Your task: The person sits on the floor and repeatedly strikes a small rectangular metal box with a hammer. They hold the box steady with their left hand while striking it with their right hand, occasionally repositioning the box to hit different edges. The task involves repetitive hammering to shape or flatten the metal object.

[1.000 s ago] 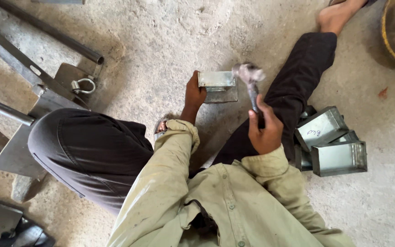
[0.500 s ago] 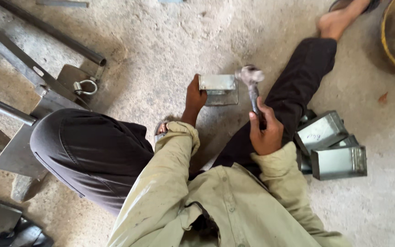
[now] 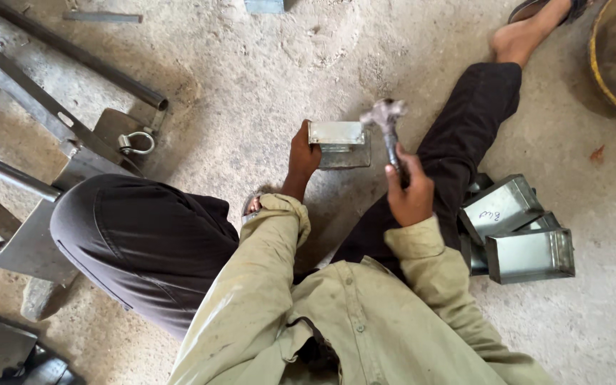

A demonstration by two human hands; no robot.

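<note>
Hammer (image 3: 386,125) in closed right grip (image 3: 409,191)

We've got a small shiny sheet-metal box (image 3: 338,142) sitting on the concrete mid-frame, open side toward us I think. Just right of it, a blurry steel-headed hammer (image 3: 386,120), head up.

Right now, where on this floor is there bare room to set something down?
Bare concrete floor lies beyond the small folded sheet-metal box, toward the long steel bars. It is crowded by the stacked grey metal boxes at the right leg.
</note>
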